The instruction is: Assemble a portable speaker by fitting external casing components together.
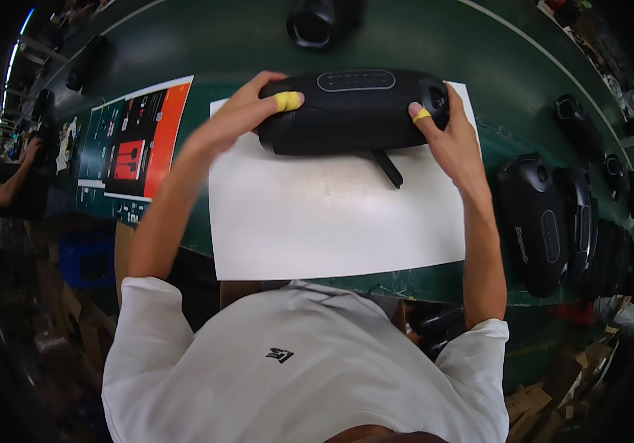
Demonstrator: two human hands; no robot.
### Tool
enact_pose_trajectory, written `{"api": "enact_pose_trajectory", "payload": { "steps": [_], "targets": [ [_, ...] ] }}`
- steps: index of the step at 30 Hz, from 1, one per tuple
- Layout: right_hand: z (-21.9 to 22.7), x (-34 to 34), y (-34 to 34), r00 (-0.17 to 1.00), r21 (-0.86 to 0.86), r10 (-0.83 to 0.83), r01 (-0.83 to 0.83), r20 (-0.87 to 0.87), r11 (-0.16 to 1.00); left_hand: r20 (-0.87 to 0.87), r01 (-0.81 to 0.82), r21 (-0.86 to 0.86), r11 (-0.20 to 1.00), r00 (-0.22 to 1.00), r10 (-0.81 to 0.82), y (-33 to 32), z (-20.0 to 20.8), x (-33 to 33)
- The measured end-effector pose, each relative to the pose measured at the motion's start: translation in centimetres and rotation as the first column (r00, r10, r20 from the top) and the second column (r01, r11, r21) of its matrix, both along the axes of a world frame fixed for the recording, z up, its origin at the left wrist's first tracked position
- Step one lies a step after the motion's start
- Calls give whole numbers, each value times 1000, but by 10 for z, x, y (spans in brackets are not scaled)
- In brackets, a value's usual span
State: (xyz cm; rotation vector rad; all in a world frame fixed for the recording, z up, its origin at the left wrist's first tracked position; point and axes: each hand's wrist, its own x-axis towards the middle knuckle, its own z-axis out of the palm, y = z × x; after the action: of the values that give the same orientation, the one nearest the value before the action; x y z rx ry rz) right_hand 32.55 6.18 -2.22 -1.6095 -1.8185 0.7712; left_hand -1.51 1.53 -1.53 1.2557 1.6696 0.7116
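Observation:
A black barrel-shaped portable speaker (354, 114) lies lengthwise across the far part of a white sheet (332, 229). On its upper side is an oval button panel. My left hand (254, 107) grips its left end and my right hand (446, 136) its right end, both thumbs on the near side and wrapped in yellow tape. Most of my other fingers are hidden behind the speaker. From under its near edge a short black flap or strap (388, 170) sticks out over the sheet.
Several similar black speakers (531, 225) stand at the right on the green table (221, 44). Another speaker (317, 26) is at the far side. Printed orange and dark sheets (136, 140) lie at the left. A blue crate (84, 258) and another person's arm (18, 177) show farther left.

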Motion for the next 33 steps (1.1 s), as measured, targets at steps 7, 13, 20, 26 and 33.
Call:
{"api": "enact_pose_trajectory", "payload": {
  "steps": [7, 13, 20, 26, 33],
  "targets": [
    [36, 53, 92, 947, -193, -208, 162, -244, 968, -64, 67, 93, 993, 996, -61, 95, 9, 68],
    [44, 141, 215, 952, -193, -270, 240, -143, 951, 176, 288, 21, 957, 941, -288, 266, 15, 150],
    [22, 158, 269, 947, -242, -322, 310, -10, 919, -279, 387, 155, 909, 900, -335, 376, 5, 180],
    [6, 208, 244, 689, 195, -308, 240, 656, 951, -764, 682, 310, 662, 593, -253, 483, 40, 136],
    [15, -21, 134, 983, 310, -95, 42, 159, 950, -739, 576, 314, 755, 647, -186, 527, -36, -13]
  ]
}}
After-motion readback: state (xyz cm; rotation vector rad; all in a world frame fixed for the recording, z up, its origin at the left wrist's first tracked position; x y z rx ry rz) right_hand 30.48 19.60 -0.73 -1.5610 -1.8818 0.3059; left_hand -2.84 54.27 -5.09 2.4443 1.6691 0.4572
